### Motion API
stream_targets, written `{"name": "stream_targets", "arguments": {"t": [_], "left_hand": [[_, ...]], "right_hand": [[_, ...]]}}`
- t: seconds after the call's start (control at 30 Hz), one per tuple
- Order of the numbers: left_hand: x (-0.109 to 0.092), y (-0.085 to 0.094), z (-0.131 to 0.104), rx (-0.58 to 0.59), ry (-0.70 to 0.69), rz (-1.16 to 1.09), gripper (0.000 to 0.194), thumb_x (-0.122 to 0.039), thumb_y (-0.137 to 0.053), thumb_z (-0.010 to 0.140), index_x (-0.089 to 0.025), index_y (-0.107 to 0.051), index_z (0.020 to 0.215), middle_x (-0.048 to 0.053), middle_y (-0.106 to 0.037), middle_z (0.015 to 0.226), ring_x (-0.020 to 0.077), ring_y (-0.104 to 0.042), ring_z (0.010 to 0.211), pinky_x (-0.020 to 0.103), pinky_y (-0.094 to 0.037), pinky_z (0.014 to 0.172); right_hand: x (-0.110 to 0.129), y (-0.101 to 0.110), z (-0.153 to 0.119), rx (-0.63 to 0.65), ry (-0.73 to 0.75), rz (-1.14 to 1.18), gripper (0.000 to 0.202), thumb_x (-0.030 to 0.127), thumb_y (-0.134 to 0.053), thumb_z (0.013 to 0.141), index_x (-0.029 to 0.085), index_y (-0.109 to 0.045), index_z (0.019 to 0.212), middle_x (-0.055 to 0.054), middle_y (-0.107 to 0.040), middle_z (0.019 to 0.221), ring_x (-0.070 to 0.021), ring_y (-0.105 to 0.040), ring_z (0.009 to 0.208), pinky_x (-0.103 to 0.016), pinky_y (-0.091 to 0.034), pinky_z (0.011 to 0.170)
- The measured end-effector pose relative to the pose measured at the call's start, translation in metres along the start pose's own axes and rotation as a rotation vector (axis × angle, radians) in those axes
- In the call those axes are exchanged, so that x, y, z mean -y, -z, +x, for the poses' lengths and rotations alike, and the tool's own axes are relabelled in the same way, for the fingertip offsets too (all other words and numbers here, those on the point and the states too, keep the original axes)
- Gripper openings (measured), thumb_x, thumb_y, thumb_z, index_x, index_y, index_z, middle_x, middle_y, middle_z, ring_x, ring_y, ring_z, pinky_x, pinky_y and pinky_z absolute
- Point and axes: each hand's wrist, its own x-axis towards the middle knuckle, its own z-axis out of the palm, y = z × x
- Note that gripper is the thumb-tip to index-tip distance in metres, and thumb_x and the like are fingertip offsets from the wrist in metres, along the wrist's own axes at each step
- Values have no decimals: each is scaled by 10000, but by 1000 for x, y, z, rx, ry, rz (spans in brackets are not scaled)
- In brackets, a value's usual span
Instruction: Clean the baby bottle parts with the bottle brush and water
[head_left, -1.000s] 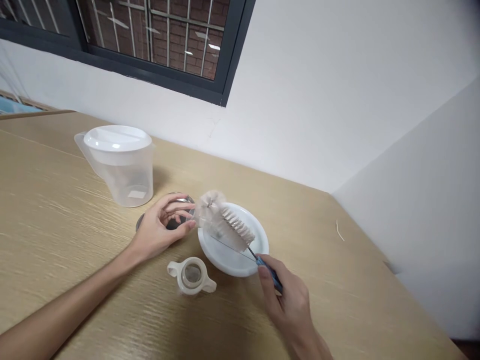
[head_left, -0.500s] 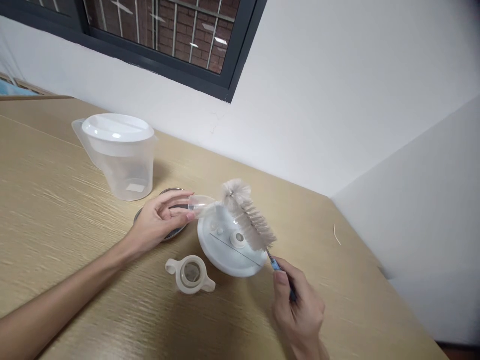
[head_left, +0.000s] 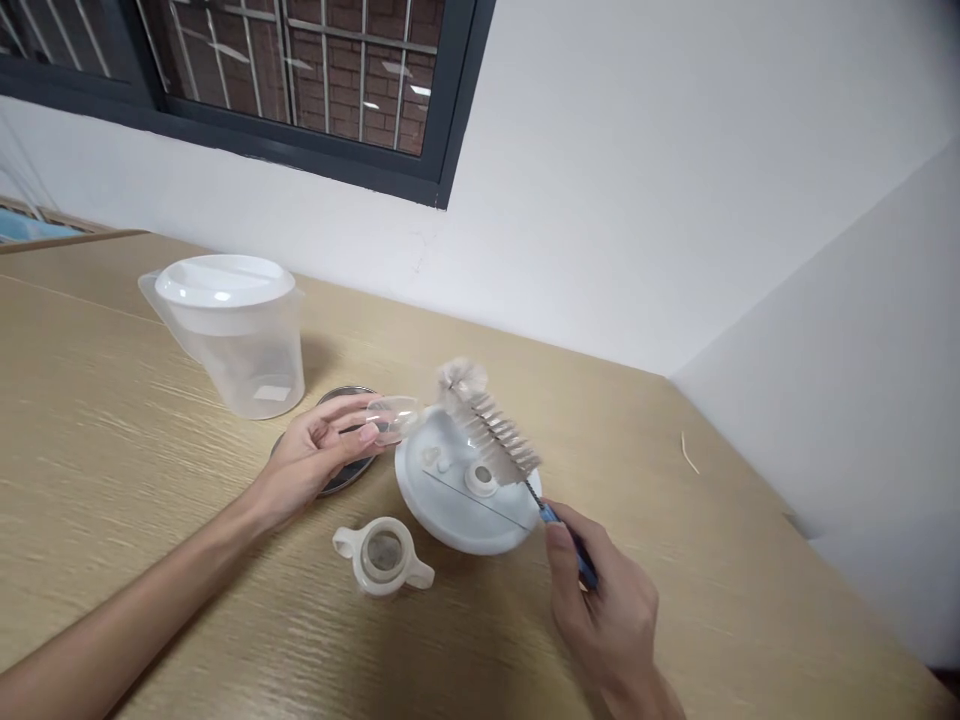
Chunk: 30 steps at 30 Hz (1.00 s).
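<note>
My left hand (head_left: 319, 450) pinches a small clear cup-like piece (head_left: 393, 418) between thumb and fingers, its far end pointing right. In my right hand (head_left: 604, 600) is a bottle brush (head_left: 491, 435), gripped by its blue handle, with the pale bristles tilted up and left. The brush head hangs over a round whitish tray-like piece (head_left: 469, 538) that has a small raised ring inside. Close to the bristle tip is the clear piece; whether they touch I cannot tell. In front lies a white ring with two handles (head_left: 383, 556).
A translucent pitcher (head_left: 255, 360) with a white lid stands at the back left. Partly behind my left hand lies a dark round metal-rimmed dish (head_left: 349, 478). A thin pale strip (head_left: 689, 453) lies on the wooden table (head_left: 750, 580) to the right. A wall and barred window are behind.
The view has turned slightly. The brush head has shifted a little left and the clear piece has tilted slightly. Both hands keep their holds.
</note>
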Motion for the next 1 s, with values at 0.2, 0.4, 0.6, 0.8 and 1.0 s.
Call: {"name": "stream_targets", "arguments": {"t": [0.2, 0.4, 0.6, 0.8, 1.0], "left_hand": [[4, 1, 3, -33, 6, 80, 609, -470, -900, 766, -197, -703, 1274, 147, -771, 1255, 331, -741, 1185, 492, -555, 1097], [7, 3, 3, -71, 47, 24, 596, -462, -908, 761, -206, -701, 1258, 104, -803, 1145, 277, -779, 1075, 408, -609, 1012], [4, 2, 2, -132, 70, -5, 609, -490, -928, 725, -171, -717, 1199, 100, -818, 1035, 217, -795, 913, 305, -636, 867], [0, 0, 4, -126, 111, -89, 441, -490, -921, 739, -165, -755, 985, 102, -820, 1020, 221, -799, 923, 257, -637, 787], [1, 0, 2, -74, 185, -142, 350, -477, -876, 804, -166, -745, 899, 118, -815, 1045, 218, -796, 941, 268, -639, 813]], "right_hand": [[3, 2, -2, -12, 76, 29, 177, 247, -530, 1047, 185, -667, 1140, -44, -770, 794, -114, -637, 512, -222, -539, 535], [6, -1, 2, 64, 95, 88, 166, 236, -549, 1035, 178, -663, 1140, -61, -790, 849, -143, -709, 592, -234, -567, 564], [1, -4, 0, 59, 33, 90, 168, 262, -571, 1032, 175, -685, 1119, -29, -769, 791, -122, -656, 515, -230, -543, 532], [0, -3, -3, 15, -40, 45, 207, 308, -547, 1049, 178, -699, 1104, -27, -759, 763, -119, -608, 478, -241, -521, 514], [3, -5, -9, 42, -4, 73, 223, 299, -512, 1061, 192, -681, 1161, -48, -781, 833, -135, -665, 547, -234, -536, 533]]}}
